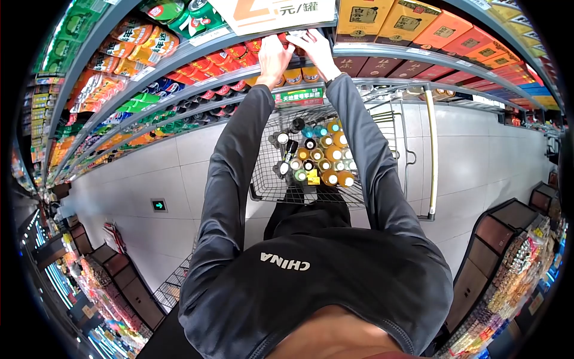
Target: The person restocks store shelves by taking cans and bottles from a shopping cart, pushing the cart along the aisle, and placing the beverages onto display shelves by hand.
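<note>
Both arms stretch forward to the shelf, just below a large white price sign (275, 15). My left hand (275, 58) is closed at the shelf edge, beside a row of red packaged drinks (242, 55). A bit of red shows between the two hands; what the left fingers hold is mostly hidden. My right hand (315, 51) reaches in from the right, its fingers extended toward the left hand. Beneath the hands stand orange-yellow containers (293, 76) on a lower shelf.
A wire shopping cart (263, 194) below my arms carries several bottles (326, 152); its handle (434, 155) is at the right. Drinks fill the left shelves, with boxed goods (409, 23) at the upper right. Brown display stands (484, 251) are behind me. A green arrow sign (158, 205) marks the floor.
</note>
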### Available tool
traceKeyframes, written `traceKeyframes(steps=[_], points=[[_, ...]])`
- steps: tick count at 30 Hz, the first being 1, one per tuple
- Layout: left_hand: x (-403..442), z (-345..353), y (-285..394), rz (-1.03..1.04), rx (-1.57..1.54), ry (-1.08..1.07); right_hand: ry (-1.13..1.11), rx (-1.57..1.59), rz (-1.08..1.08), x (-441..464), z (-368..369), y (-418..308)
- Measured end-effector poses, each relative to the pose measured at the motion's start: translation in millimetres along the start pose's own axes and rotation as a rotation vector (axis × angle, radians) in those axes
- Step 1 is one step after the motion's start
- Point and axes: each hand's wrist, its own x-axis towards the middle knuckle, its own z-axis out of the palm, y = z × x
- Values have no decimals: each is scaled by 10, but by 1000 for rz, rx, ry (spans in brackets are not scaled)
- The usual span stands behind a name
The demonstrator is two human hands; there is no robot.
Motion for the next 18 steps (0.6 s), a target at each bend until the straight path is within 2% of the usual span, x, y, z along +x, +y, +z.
traceKeyframes(steps=[7,10,18], points=[[-16,40,-6,-70,-21,-33,-1,-119,-53,59,-11,24],[-24,58,68,-137,-41,27,0,-71,-6,99,0,68],[-30,58,216,-294,-171,85,-11,-254,-59,156,40,133]])
